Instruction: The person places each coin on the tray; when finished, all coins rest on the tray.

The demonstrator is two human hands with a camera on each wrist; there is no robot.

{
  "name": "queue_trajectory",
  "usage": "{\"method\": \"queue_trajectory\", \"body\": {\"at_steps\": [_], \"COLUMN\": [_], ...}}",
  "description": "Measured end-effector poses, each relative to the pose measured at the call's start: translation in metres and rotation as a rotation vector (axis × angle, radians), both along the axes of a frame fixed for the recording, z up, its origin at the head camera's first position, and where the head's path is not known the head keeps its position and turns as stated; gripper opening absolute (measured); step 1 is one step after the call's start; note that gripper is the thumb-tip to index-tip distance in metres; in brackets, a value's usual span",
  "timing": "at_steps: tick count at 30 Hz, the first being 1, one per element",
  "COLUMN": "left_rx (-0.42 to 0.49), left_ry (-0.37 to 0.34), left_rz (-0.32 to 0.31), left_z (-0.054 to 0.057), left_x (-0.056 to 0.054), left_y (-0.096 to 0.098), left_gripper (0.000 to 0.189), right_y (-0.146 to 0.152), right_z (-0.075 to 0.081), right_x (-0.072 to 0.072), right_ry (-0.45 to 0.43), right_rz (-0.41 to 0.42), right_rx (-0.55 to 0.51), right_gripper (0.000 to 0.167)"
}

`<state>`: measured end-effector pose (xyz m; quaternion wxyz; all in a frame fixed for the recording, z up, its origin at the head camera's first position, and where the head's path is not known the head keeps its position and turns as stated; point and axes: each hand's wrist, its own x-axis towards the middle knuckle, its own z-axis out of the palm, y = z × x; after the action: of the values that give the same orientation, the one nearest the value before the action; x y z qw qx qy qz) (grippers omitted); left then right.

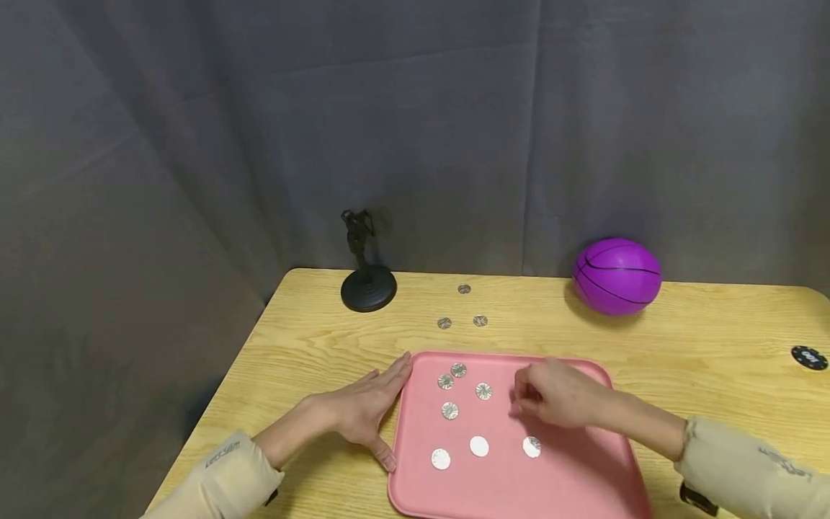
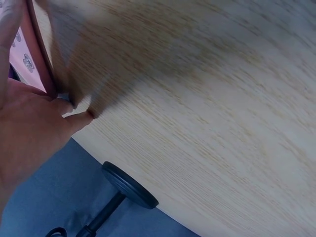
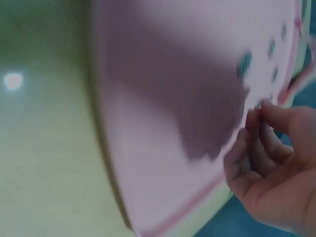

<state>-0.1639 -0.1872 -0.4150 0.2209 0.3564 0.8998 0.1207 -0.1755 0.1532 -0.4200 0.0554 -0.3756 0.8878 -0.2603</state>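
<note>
A pink tray (image 1: 467, 494) lies on the table, with several silver coins (image 1: 483, 391) spread over it. My left hand (image 1: 363, 412) rests at the tray's left edge, fingers straight and thumb spread along the rim; its fingers also touch that edge in the left wrist view. Over the right half of the tray is my right hand (image 1: 559, 395), its fingers curled. In the right wrist view the thumb and fingertips (image 3: 266, 106) of this hand meet, and no object shows plainly between them. Closest to it on the tray is one coin (image 3: 244, 63).
Three more coins (image 1: 480, 321) lie on the table beyond the tray. A black stand (image 1: 367, 288) with a round base is at the back left, a purple ball (image 1: 617, 277) at the back right. A black poker chip (image 1: 809, 357) lies far right. Behind hangs a grey curtain (image 1: 415, 144).
</note>
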Motion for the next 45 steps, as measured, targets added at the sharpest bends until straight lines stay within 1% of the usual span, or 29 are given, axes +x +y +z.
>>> {"method": "queue_trajectory", "body": {"at_steps": [2, 5, 6, 8, 10, 12, 15, 18, 20, 22, 23, 24, 27, 29, 31, 32, 34, 36, 38, 40, 43, 45], "left_rx": [0.006, 0.01, 0.011, 0.011, 0.011, 0.014, 0.013, 0.013, 0.013, 0.013, 0.013, 0.011, 0.008, 0.01, 0.011, 0.012, 0.01, 0.006, 0.006, 0.01, 0.014, 0.016], "left_ry": [-0.005, 0.0, 0.003, 0.011, 0.012, 0.008, 0.003, 0.008, 0.011, 0.012, 0.008, 0.007, 0.002, 0.001, 0.001, -0.001, -0.005, -0.009, -0.017, -0.024, -0.029, -0.033], "left_rz": [0.005, 0.001, -0.004, -0.009, -0.009, -0.006, -0.001, 0.003, 0.004, 0.003, 0.003, 0.002, 0.003, 0.004, 0.004, 0.004, 0.004, 0.006, 0.008, 0.007, 0.012, 0.012], "left_z": [-0.001, -0.003, -0.003, -0.002, -0.001, -0.001, -0.001, -0.001, -0.001, -0.001, -0.001, -0.001, -0.001, -0.002, -0.002, -0.002, -0.003, -0.002, -0.002, 0.0, 0.001, 0.0], "left_x": [0.0, 0.001, 0.001, 0.001, 0.0, 0.0, 0.0, 0.001, 0.001, 0.001, 0.001, 0.0, 0.0, 0.0, 0.001, 0.001, 0.001, 0.001, 0.0, 0.0, 0.0, 0.001], "left_y": [0.0, 0.0, 0.0, 0.0, 0.0, 0.001, 0.001, -0.001, -0.001, 0.0, 0.0, 0.0, 0.0, 0.0, 0.001, 0.001, 0.002, 0.001, 0.002, 0.002, 0.001, 0.002], "left_gripper": [0.143, 0.144, 0.144, 0.144, 0.144, 0.144, 0.145, 0.145, 0.145, 0.145, 0.145, 0.145, 0.145, 0.145, 0.145, 0.145, 0.145, 0.146, 0.145, 0.145, 0.144, 0.144], "right_y": [-0.006, -0.015, -0.018, -0.025, -0.033, -0.041, -0.049, -0.053, -0.051, -0.048, -0.045, -0.043, -0.033, -0.025, -0.015, -0.009, 0.002, 0.011, 0.019, 0.023, 0.026, 0.026], "right_z": [0.005, 0.005, 0.004, 0.0, -0.004, -0.008, -0.012, -0.012, -0.01, -0.008, -0.007, -0.006, 0.0, 0.006, 0.013, 0.016, 0.019, 0.019, 0.016, 0.013, 0.009, 0.008], "right_x": [-0.024, -0.062, -0.073, -0.089, -0.1, -0.107, -0.112, -0.114, -0.113, -0.111, -0.111, -0.11, -0.105, -0.099, -0.091, -0.086, -0.077, -0.067, -0.058, -0.051, -0.046, -0.046], "right_ry": [0.06, 0.146, 0.167, 0.184, 0.185, 0.178, 0.187, 0.197, 0.164, 0.113, 0.08, 0.054, 0.014, 0.009, 0.019, 0.014, -0.01, -0.044, -0.095, -0.121, -0.102, -0.074], "right_rz": [-0.045, -0.109, -0.129, -0.173, -0.228, -0.282, -0.319, -0.324, -0.333, -0.331, -0.329, -0.328, -0.307, -0.294, -0.263, -0.241, -0.181, -0.104, -0.049, -0.025, -0.028, -0.029], "right_rx": [0.001, 0.015, 0.025, 0.041, 0.084, 0.14, 0.209, 0.237, 0.249, 0.261, 0.266, 0.266, 0.216, 0.171, 0.113, 0.093, 0.047, 0.017, 0.021, 0.044, 0.093, 0.102], "right_gripper": [0.013, 0.009, 0.008, 0.007, 0.01, 0.013, 0.012, 0.011, 0.009, 0.003, 0.004, 0.008, 0.017, 0.018, 0.015, 0.017, 0.017, 0.016, 0.016, 0.016, 0.017, 0.016]}}
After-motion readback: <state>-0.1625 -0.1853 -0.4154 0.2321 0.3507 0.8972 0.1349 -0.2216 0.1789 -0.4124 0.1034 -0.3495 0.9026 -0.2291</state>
